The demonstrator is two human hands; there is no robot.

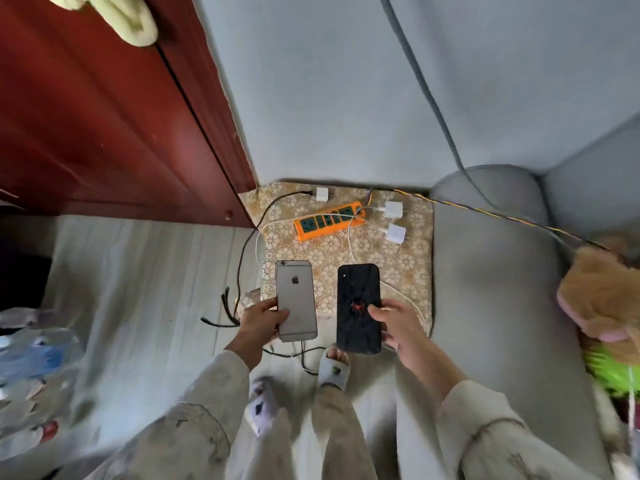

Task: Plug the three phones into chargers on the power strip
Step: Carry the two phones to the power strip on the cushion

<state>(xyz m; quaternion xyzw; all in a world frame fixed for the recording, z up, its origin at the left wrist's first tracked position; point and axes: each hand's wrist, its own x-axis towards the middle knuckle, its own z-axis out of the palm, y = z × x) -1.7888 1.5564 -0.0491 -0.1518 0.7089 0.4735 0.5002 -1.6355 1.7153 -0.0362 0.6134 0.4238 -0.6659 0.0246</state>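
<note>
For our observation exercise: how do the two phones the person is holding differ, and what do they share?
The silver phone has a plain metallic back with a logo; the black phone is dark with a red spider design. The silver phone is in the left hand; the black phone is in the right hand. The silver one looks slightly smaller. Both are held back-up, roughly parallel, above the patterned cushion.

Home – grey sofa [485, 289], slippers [334, 370], plush toy [602, 289]

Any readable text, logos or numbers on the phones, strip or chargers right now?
No readable words or numbers.
Silver phone, in left hand: apple logo; print below it blurred.
Black phone, in right hand: red spider emblem, no text.
Orange power strip: markings too small.
</note>
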